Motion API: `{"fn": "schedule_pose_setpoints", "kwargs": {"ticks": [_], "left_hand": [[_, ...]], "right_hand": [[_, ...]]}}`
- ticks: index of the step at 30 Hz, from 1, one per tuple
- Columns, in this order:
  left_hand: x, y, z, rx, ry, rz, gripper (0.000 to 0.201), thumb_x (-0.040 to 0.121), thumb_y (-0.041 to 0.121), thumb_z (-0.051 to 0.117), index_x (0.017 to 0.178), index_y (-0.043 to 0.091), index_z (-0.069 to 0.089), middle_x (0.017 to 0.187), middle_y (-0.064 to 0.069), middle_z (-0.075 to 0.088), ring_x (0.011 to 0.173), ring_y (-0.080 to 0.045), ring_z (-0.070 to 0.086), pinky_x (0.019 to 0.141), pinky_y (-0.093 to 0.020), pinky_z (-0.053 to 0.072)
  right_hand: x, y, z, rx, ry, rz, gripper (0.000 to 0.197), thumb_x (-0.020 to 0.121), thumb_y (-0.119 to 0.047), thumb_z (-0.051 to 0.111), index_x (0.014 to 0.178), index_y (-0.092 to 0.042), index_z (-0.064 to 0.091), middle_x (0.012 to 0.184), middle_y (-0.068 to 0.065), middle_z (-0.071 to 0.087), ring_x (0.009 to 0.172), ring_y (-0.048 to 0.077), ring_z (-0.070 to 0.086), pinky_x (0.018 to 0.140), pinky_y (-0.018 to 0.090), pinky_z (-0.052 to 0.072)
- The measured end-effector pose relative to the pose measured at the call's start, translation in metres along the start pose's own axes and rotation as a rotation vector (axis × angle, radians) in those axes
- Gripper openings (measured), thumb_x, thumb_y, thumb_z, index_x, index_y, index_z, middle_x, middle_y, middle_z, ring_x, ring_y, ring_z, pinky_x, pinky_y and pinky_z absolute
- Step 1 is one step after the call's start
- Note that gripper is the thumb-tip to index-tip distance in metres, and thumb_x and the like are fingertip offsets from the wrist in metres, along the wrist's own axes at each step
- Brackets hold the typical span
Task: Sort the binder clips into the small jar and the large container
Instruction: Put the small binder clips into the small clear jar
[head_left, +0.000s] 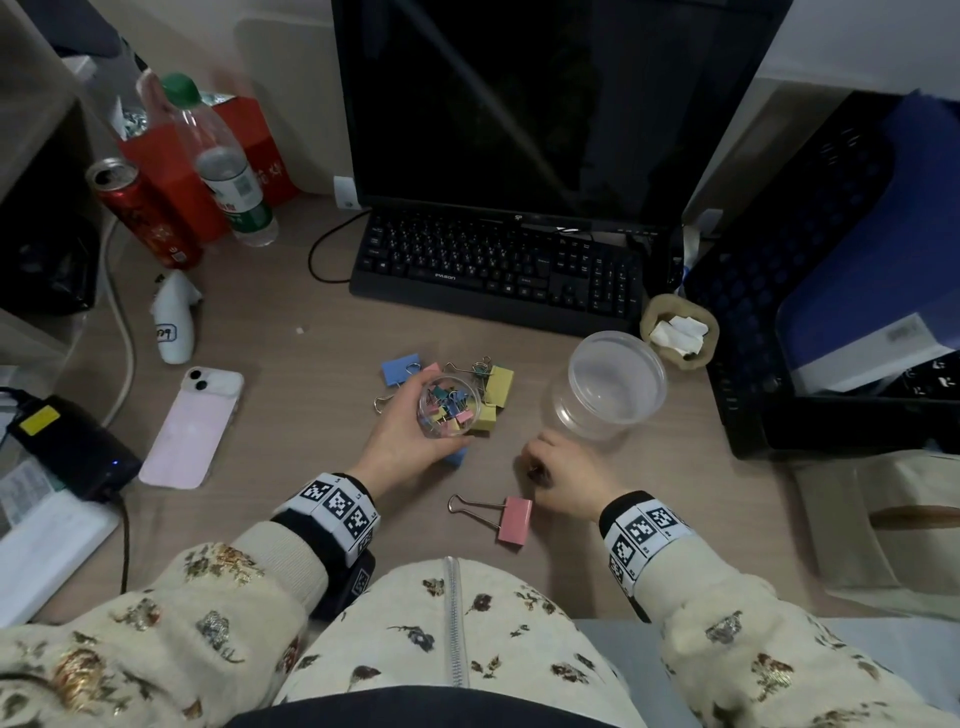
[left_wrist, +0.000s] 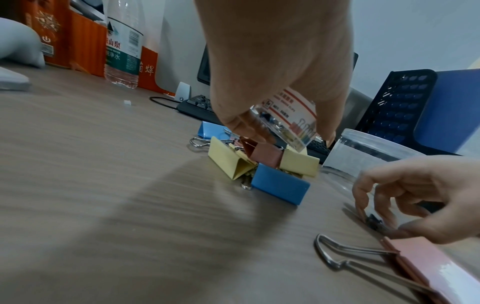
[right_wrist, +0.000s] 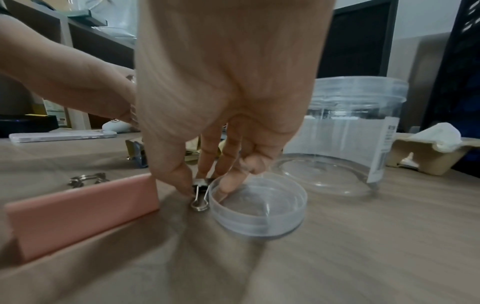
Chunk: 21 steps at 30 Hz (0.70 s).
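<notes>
Small jar (head_left: 448, 404) sits in the left hand's (head_left: 410, 436) curled grip; right hand (head_left: 563, 475) pinches a tiny clip (right_wrist: 200, 194).

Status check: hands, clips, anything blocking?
Left hand holds small jar of small clips. Right hand pinches a small black clip beside the lid. Large container empty. Nothing blocking.

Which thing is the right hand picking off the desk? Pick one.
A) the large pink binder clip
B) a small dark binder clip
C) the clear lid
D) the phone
B: the right hand pinches a small dark binder clip on the desk, between the large pink binder clip and the clear lid, neither of which it grips.
</notes>
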<state>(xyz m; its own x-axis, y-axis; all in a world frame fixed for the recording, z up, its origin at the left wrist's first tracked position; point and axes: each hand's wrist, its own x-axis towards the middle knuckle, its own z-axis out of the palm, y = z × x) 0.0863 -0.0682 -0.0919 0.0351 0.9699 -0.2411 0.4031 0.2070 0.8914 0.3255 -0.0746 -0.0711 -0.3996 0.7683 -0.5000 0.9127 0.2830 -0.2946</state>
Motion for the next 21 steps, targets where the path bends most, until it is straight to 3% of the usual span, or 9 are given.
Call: {"fn": "schedule_pose_setpoints", "kwargs": {"ticks": [6, 12, 19, 21], "left_hand": [[0.0, -0.001, 0.0, -0.003, -0.008, -0.008, 0.096, 0.061, 0.025, 0.092, 0.142, 0.025, 0.04, 0.134, 0.022, 0.044, 0.122, -0.004, 0.051, 0.107, -0.037, 0.045], [0.0, 0.0, -0.001, -0.002, -0.007, -0.016, 0.093, 0.062, 0.023, 0.091, 0.14, 0.026, 0.041, 0.13, 0.025, 0.044, 0.119, -0.001, 0.051, 0.106, -0.035, 0.046], [-0.001, 0.001, -0.002, -0.024, -0.003, -0.018, 0.092, 0.063, 0.022, 0.091, 0.14, 0.026, 0.041, 0.133, 0.021, 0.045, 0.118, 0.0, 0.051, 0.104, -0.031, 0.048], [0.0, 0.001, -0.002, -0.03, -0.004, -0.022, 0.093, 0.062, 0.022, 0.091, 0.14, 0.025, 0.042, 0.133, 0.02, 0.046, 0.119, -0.002, 0.052, 0.104, -0.031, 0.047]], "right_hand": [[0.0, -0.006, 0.005, -0.019, 0.047, 0.071, 0.034, 0.08, -0.02, 0.063, 0.113, -0.015, 0.053, 0.113, 0.005, 0.049, 0.095, 0.03, 0.058, 0.075, 0.04, 0.051], [0.004, -0.011, 0.004, -0.022, 0.014, 0.161, 0.049, 0.075, -0.02, 0.072, 0.118, -0.016, 0.049, 0.116, 0.004, 0.046, 0.099, 0.028, 0.056, 0.08, 0.043, 0.054], [-0.002, 0.0, -0.004, 0.187, 0.106, 0.146, 0.025, 0.078, -0.016, 0.063, 0.102, -0.015, 0.058, 0.103, 0.001, 0.053, 0.094, 0.02, 0.056, 0.078, 0.03, 0.047], [-0.004, 0.002, -0.007, 0.27, 0.149, 0.148, 0.018, 0.08, -0.016, 0.063, 0.098, -0.015, 0.061, 0.1, 0.001, 0.055, 0.09, 0.018, 0.056, 0.079, 0.032, 0.049]]}}
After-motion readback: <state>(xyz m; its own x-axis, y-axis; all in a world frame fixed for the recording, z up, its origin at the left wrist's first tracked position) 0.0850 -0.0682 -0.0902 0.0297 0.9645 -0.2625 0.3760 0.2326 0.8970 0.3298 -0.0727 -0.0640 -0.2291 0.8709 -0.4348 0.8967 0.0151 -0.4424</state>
